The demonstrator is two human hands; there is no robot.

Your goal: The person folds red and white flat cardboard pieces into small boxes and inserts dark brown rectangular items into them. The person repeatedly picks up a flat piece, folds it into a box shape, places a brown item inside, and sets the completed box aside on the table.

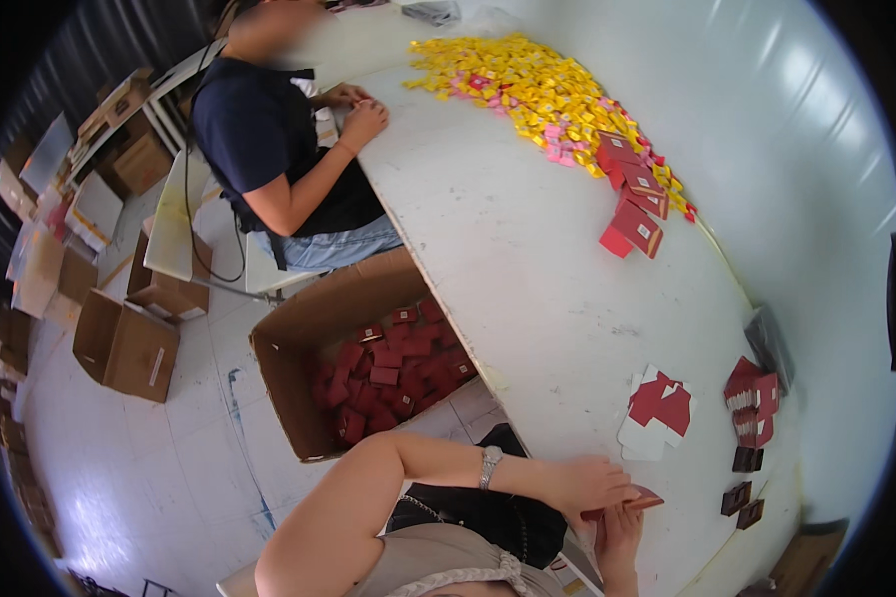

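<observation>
At the table's near edge, a small red card box (649,498), partly hidden by my fingers, is held between both hands. My left hand (595,485), with a watch on its wrist, lies over the box from above, fingers bent onto it. My right hand (619,535) grips it from below, fingers pressed against its underside. Just beyond my hands lie flat red and white card blanks (657,410) in a loose pile. To their right stands a row of folded red cards (752,403). Several small dark brown pieces (737,497) sit nearer, along the table's right side.
A large cardboard carton (269,373) full of small red boxes stands left of the table (498,249). Beyond it a seated person (259,149) works with both hands at the table edge. Yellow and pink packets (548,90) lie heaped far off, beside red open boxes (632,224).
</observation>
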